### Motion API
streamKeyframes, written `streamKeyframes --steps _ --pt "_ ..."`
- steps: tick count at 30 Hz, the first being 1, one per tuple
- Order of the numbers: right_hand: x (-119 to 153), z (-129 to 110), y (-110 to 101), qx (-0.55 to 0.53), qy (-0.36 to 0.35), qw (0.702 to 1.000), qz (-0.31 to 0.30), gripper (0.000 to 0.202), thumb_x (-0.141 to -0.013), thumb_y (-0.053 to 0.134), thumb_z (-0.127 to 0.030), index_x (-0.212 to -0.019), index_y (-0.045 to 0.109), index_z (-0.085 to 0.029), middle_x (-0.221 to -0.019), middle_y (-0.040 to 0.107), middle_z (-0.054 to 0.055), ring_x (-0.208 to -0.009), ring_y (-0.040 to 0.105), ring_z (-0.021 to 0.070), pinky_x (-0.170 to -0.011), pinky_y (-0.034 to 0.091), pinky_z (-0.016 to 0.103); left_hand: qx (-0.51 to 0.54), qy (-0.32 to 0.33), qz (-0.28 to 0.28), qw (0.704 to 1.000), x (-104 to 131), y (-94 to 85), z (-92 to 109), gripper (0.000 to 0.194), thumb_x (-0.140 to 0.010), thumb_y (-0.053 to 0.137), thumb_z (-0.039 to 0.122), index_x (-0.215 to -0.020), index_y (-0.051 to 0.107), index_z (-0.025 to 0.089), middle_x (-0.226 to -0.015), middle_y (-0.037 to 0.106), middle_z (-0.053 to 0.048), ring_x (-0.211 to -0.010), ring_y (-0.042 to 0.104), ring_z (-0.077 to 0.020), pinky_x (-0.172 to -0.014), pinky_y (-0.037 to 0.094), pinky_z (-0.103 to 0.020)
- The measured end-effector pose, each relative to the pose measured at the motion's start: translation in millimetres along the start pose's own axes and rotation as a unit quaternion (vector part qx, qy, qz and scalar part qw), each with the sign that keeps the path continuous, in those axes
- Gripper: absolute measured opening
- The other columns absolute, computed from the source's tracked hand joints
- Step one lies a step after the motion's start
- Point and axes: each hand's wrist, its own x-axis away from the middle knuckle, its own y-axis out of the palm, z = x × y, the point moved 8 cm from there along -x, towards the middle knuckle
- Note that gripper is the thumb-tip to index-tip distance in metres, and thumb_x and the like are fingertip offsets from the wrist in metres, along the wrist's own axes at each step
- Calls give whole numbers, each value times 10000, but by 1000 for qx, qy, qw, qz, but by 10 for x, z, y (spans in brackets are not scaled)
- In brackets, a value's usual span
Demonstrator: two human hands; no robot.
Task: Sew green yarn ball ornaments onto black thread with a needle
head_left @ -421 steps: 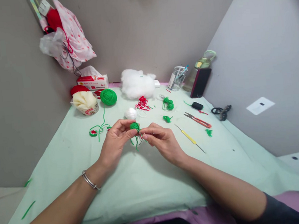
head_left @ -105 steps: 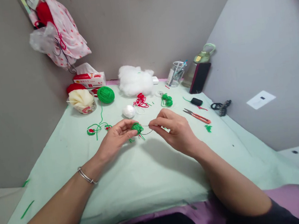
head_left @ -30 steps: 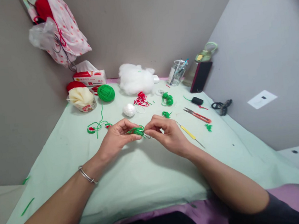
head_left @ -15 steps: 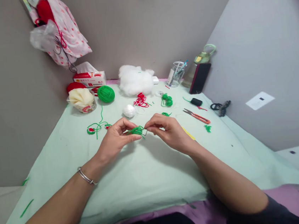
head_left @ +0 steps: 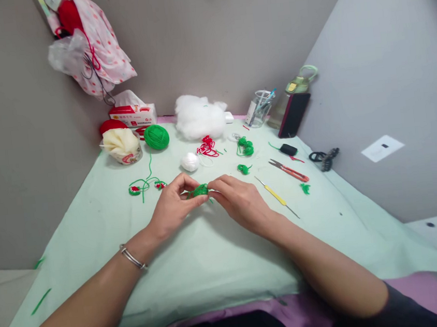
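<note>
Two bare hands pinching a little green yarn piece over a table with a pale green cloth [head_left: 214, 268].

So the big fluffy heap of white stuffing [head_left: 201, 117] sits at the back, by the wall. Left hand [head_left: 171, 206] has the small rounded green yarn piece [head_left: 200, 190] pinched between thumb and fingers, just above the middle of the cloth. Right hand [head_left: 241, 200] has its thumb and fingertips closed in at the piece's right side; can't tell what exactly they've got, too small and partly hidden. Red-handled metal scissors [head_left: 289, 170] and a yellow-handled crochet hook [head_left: 276, 194] lie right of the hands, and a small round white yarn ball [head_left: 190, 162] sits just behind them.
</note>
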Motion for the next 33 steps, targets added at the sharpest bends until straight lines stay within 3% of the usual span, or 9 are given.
streamKeyframes --steps 8,12,16,23,25,29,33 --pt "24 -98 62 70 -37 997 -6 158 -1000 494 -143 -956 638 -187 -880 683 39 -734 596 129 -546 325 253 -84 40 -9 996 28 95 -43 167 -761 728 263 -811 579 205 -836 627 9 -837 605 -176 -830 488 -341" --pt "61 -301 -96 119 -130 980 88 208 -956 522 -77 -816 630 -188 -881 691 45 -734 559 139 -597 394 267 -119 62 -15 991 55 114 -12 136 -757 697 200 -803 570 208 -833 590 18 -838 581 -173 -813 469 -328" --pt "153 -424 -319 68 -207 957 193 154 -914 608 -73 -822 640 -192 -976 707 45 -696 518 124 -658 481 264 -119 98 -10 988 105 119 120 139 -754 685 160 -817 572 211 -846 577 21 -855 575 -172 -827 464 -325" --pt "298 -758 -484 80 -322 919 214 116 -891 625 -62 -892 685 -161 -966 734 77 -733 594 140 -606 521 262 -169 157 7 973 106 103 175 155 -781 684 175 -801 535 213 -836 530 15 -803 536 -165 -761 457 -317" --pt "284 -749 -521 48 -298 930 211 101 -911 625 -92 -957 684 -160 -977 733 77 -771 618 139 -641 535 255 -170 152 18 973 88 72 149 155 -787 675 164 -804 530 214 -837 532 16 -802 538 -162 -762 456 -314" --pt "147 -444 -440 6 -168 964 207 97 -939 631 -130 -1021 663 -171 -895 721 59 -768 632 139 -664 506 249 -148 139 31 979 79 35 117 167 -794 691 193 -815 527 214 -837 544 17 -801 552 -161 -779 465 -323" --pt "26 -292 -177 81 -127 981 123 140 -970 548 -102 -985 671 -168 -863 717 48 -766 642 138 -580 436 234 -161 140 26 976 92 62 100 155 -811 671 187 -804 519 214 -823 528 20 -786 537 -157 -768 461 -323"
